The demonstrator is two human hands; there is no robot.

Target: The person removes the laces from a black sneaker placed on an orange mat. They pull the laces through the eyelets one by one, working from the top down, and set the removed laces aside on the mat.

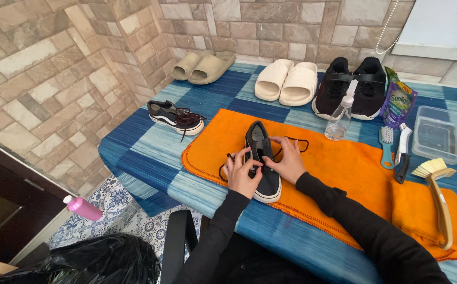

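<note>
Orange cloth (339,163) covers the middle of the blue checked worktop (149,158), and a black sneaker (261,158) with a white sole lies on it, toe toward the person. The left hand (240,176) pinches the black lace (291,144) over the eyelets; the right hand (286,160) has its grip pressed together on the lace too. A second black sneaker (176,117) sits well apart to the left. A clear spray bottle (340,118) stands just behind the cloth.
</note>
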